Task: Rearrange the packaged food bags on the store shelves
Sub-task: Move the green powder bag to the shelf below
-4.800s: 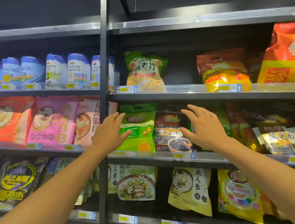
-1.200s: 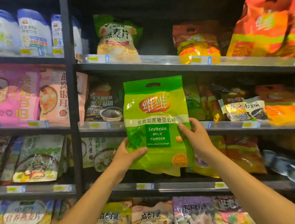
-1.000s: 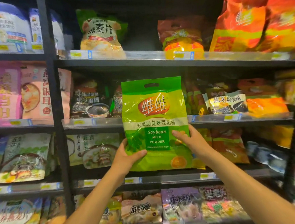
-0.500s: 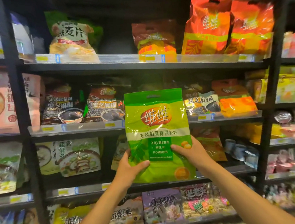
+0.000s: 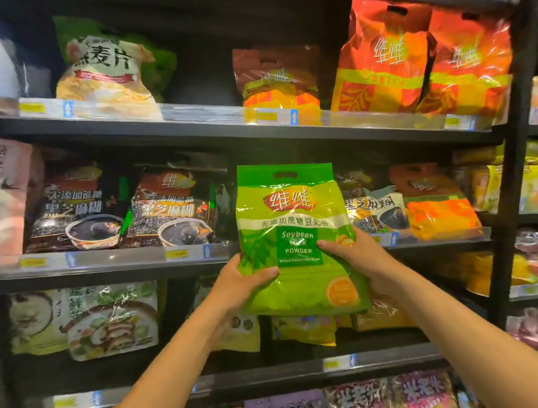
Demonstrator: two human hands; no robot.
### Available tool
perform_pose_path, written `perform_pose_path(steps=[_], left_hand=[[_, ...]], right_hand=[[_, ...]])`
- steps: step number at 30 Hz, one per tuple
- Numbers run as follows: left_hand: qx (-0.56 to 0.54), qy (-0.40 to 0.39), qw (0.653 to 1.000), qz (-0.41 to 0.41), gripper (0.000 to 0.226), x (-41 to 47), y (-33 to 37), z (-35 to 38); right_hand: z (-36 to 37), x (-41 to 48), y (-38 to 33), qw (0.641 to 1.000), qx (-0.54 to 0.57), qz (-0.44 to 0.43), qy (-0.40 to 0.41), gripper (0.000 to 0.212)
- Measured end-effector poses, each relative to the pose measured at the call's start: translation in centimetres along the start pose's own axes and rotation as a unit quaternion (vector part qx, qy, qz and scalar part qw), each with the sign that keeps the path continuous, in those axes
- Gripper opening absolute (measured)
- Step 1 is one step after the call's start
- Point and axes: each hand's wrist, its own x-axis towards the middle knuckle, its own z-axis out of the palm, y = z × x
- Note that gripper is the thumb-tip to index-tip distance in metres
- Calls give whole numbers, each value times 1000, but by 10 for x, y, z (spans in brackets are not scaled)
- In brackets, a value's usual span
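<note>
**Green soybean bag held up at the middle shelf, looking for its slot**

The person holds the green soybean milk powder bag [image 5: 295,234] upright in front of the middle shelf [image 5: 111,259], its lower half hanging below the shelf lip. The left hand [image 5: 238,283] clasps the bag's lower left edge, thumb across the front; the right hand [image 5: 359,258] grips the lower right side, fingers curled onto the printed panel. Both are closed firmly on the bag.

To seat it well, I would say lift until the base clears the shelf lip, keep the front facing out, then push straight back into the dark gap behind it. That gap lies between the black sesame bags [image 5: 171,208] at nine o'clock of the green bag and the sesame-and-orange bags [image 5: 374,208] at three o'clock. It looks narrow, so soft neighbours may get shoved or tipped; sliding in base first should help.

Overhead, at twelve o'clock, the upper shelf carries a red-brown bag [image 5: 277,74], with tall orange bags [image 5: 388,56] at one o'clock and an oatmeal bag [image 5: 105,68] at ten. The clearance under that shelf looks tight for the bag's handle end.
</note>
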Motion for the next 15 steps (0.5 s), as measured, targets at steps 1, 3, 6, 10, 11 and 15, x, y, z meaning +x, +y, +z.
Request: perform_pose_path(steps=[1, 3, 6, 10, 11, 15], left_hand=[[-5, -3, 1000, 0, 66, 10, 6, -2], [-13, 1, 1000, 1, 59, 32, 16, -10], [-6, 18, 1000, 22, 79, 63, 31, -19], [-2, 25, 999, 26, 78, 93, 43, -30], [-5, 29, 999, 21, 81, 99, 46, -32], [2, 40, 999, 26, 82, 123, 53, -39]], right_hand=[[-1, 11, -6, 1000, -1, 1, -9, 35], [-3, 30, -15, 1000, 4, -2, -20, 44], [-4, 58, -24, 999, 15, -12, -30, 56], [-4, 89, -31, 997, 36, -16, -59, 63], [-5, 97, -31, 997, 43, -18, -68, 60], [-9, 123, -29, 993, 64, -25, -99, 51]])
